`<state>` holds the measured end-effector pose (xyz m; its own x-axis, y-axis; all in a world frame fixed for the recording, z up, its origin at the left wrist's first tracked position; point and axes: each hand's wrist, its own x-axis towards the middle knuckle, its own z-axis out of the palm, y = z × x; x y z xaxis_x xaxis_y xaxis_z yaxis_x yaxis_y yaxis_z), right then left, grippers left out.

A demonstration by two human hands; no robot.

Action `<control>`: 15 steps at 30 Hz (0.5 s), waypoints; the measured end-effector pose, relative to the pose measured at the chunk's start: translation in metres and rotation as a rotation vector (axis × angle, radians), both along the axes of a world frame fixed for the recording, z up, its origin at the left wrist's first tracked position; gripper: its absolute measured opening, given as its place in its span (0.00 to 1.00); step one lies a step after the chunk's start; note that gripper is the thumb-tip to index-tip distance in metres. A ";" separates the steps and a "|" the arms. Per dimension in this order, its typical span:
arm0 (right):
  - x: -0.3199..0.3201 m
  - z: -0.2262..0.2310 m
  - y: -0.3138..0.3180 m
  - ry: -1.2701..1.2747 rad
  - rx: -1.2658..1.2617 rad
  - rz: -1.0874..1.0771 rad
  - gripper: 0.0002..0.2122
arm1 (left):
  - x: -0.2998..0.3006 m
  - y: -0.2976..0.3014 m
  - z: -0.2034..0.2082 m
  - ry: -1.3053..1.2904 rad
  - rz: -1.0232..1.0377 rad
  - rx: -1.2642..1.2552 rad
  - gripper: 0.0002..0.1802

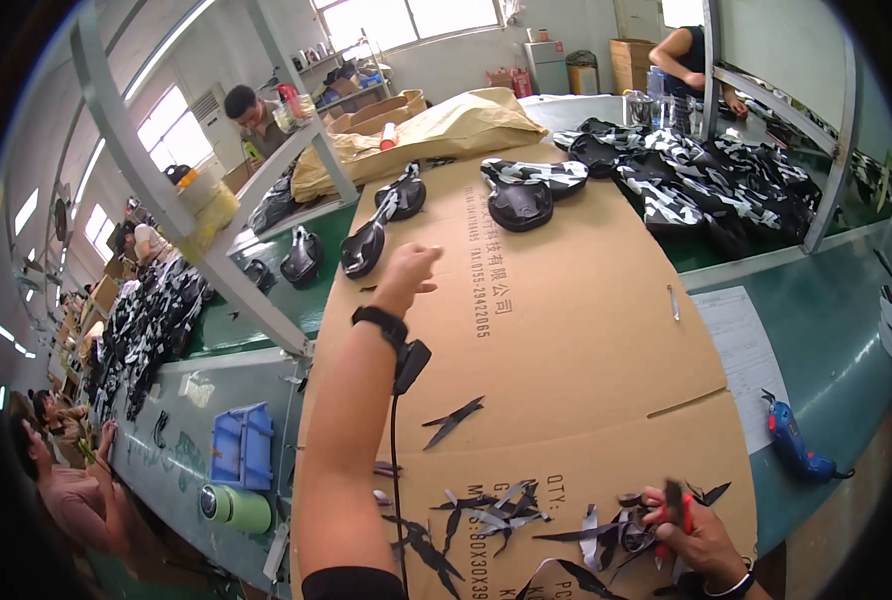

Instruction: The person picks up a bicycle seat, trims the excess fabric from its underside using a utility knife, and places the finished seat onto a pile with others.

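My left hand (pixel 411 276) is stretched over the cardboard sheet (pixel 586 350), its fingers loosely bent and apart with nothing seen in them. Just beyond it lie two black pieces with camouflage trim, the nearer piece (pixel 363 250) and the farther piece (pixel 403 197). At the near right, my right hand (pixel 708 548) is closed round a red-handled cutting tool (pixel 682 512), perhaps scissors; its blades are hard to make out. Dark fabric scraps (pixel 496 510) lie beside that hand. Farther off sits another black padded piece with camouflage fabric (pixel 521 205).
Camouflage pieces (pixel 711 185) are heaped at the far right. Right of the cardboard lie a paper sheet (pixel 741 350) and a blue power tool (pixel 794 440). A blue bin (pixel 243 447) and green bottle (pixel 236 508) stand left. Metal posts (pixel 151 150) frame the bench; other people work nearby.
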<state>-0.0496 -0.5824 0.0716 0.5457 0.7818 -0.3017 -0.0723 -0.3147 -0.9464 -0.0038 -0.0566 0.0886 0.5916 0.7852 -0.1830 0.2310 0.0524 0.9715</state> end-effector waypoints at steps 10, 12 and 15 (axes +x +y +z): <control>0.009 -0.059 -0.048 0.268 0.067 -0.462 0.21 | 0.191 0.047 -0.094 0.570 -0.299 0.992 0.37; 0.007 -0.063 -0.051 0.257 0.074 -0.458 0.21 | 0.208 0.050 -0.114 0.474 -0.245 0.955 0.36; 0.008 -0.058 -0.049 0.286 0.070 -0.426 0.17 | 0.199 0.073 -0.100 0.200 -0.223 0.780 0.25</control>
<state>-0.0416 -0.6311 0.0140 0.7233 0.5322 -0.4400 -0.4391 -0.1374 -0.8879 0.1949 0.0166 -0.0113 0.7625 0.5980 0.2468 0.3277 -0.6859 0.6497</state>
